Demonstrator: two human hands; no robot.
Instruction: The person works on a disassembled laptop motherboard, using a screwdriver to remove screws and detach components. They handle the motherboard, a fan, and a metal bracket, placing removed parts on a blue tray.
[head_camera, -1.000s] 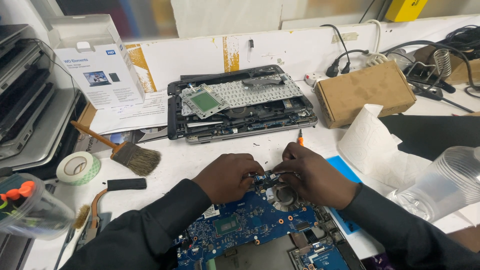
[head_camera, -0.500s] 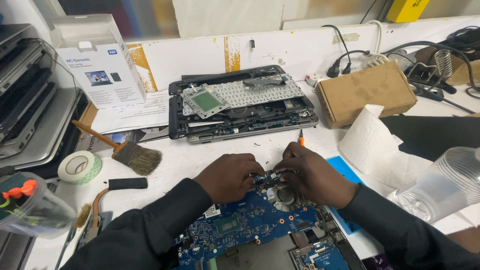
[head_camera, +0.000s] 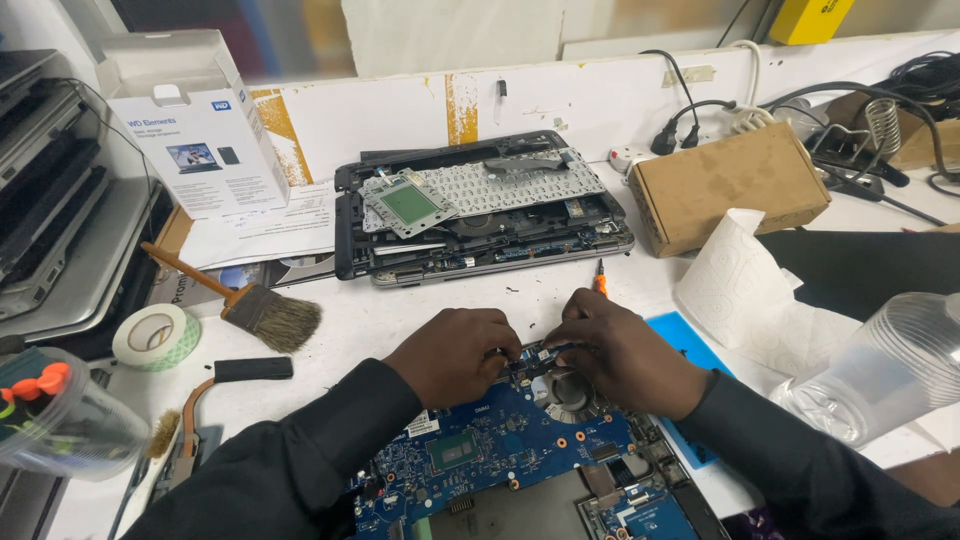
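Two hands meet over the top edge of a blue circuit board (head_camera: 500, 450) at six o'clock. Left hand (head_camera: 455, 355) and right hand (head_camera: 625, 350) curl, fingertips pinching a small dark part (head_camera: 535, 358) between them. At twelve o'clock lies an opened laptop (head_camera: 480, 210); at nine, a brush (head_camera: 255, 305).

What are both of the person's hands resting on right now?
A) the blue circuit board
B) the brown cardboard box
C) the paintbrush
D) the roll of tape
A: the left hand and right hand meet at the far edge of the blue circuit board, while the other three things lie apart and untouched.
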